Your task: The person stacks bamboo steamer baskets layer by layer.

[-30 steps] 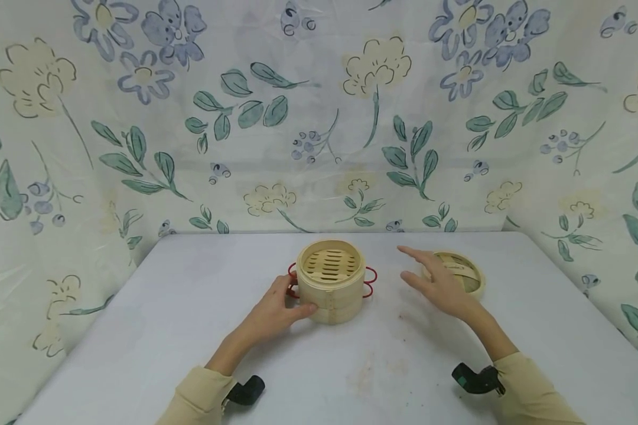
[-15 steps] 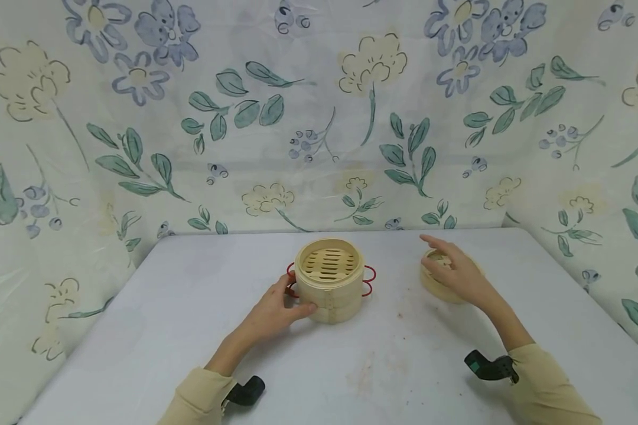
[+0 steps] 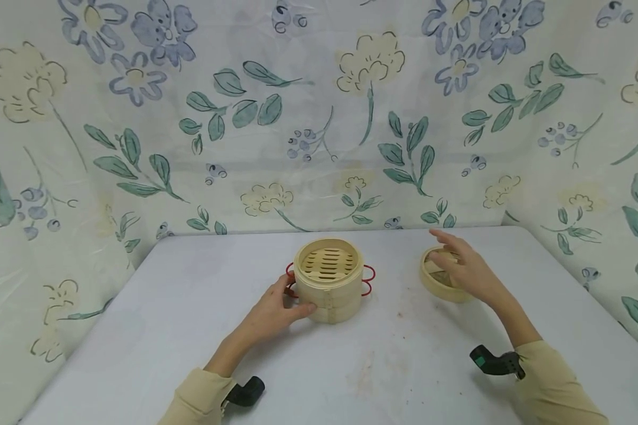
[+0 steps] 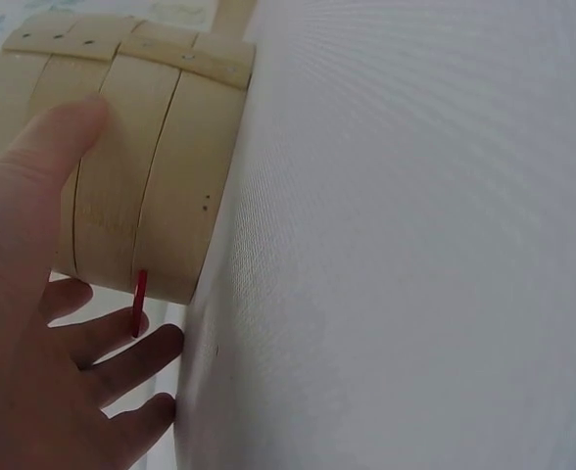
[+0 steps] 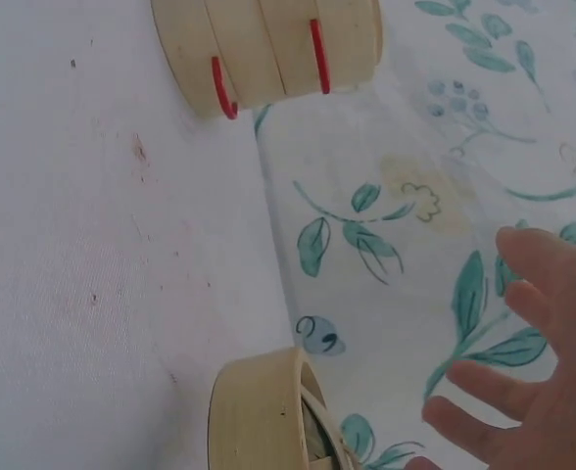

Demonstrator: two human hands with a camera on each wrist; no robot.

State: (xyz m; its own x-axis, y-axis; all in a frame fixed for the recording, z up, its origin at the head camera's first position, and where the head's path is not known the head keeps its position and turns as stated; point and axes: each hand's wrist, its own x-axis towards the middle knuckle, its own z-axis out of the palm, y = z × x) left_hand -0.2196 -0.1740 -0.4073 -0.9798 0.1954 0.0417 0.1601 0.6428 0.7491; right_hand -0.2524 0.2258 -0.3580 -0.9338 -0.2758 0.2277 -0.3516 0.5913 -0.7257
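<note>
A stacked bamboo steamer [image 3: 329,289] with a slotted top surface and red loop handles stands upright at the table's middle. My left hand [image 3: 270,313] holds its left side, the thumb lying on the front wall and the other fingers around by the red handles; the left wrist view shows the thumb [image 4: 68,127] against the bamboo. To the right lies a round bamboo lid [image 3: 441,288] with a woven inside or top, partly hidden. Over it hovers my right hand [image 3: 470,268], fingers spread and holding nothing; the right wrist view shows those fingers apart from the lid [image 5: 259,411].
A white table [image 3: 191,271] carries both bamboo pieces, with small reddish-brown stains in front of them. Behind it hangs a floral sheet [image 3: 319,177], which also covers both sides. A black wrist camera [image 3: 497,361] sits on each forearm.
My right hand has moved to the right, from beside the lid to above it. The left hand and the steamer have stayed in place.
</note>
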